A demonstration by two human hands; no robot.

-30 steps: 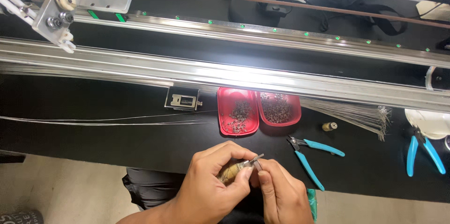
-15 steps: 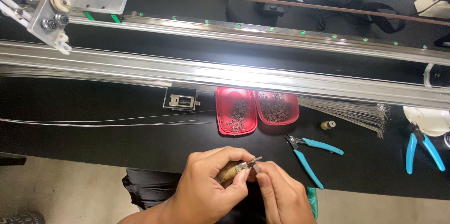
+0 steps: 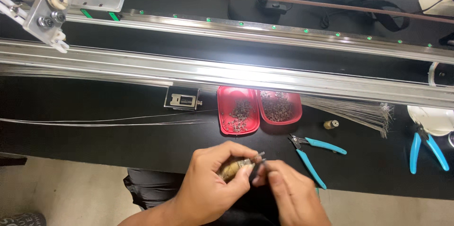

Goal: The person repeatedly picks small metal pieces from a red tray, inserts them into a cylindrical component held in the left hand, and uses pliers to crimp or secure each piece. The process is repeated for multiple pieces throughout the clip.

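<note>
Lower centre of frame: left hand point(image 3: 208, 190) clamped around a small brass-coloured tool point(image 3: 231, 169), metal tip protruding right. Right hand point(image 3: 288, 193) pinched together at that tip. Above, two red trays point(image 3: 257, 112) side by side, both holding small metal parts point(image 3: 276, 105).

A small factory workshop, seen from an assembly bench. Long aluminium rails point(image 3: 265, 72) across a black worktop point(image 3: 94, 141), a bundle of thin steel wires point(image 3: 354, 110), two red trays point(image 3: 257, 108) full of tiny metal parts, blue-handled cutters point(image 3: 314, 152).
</note>
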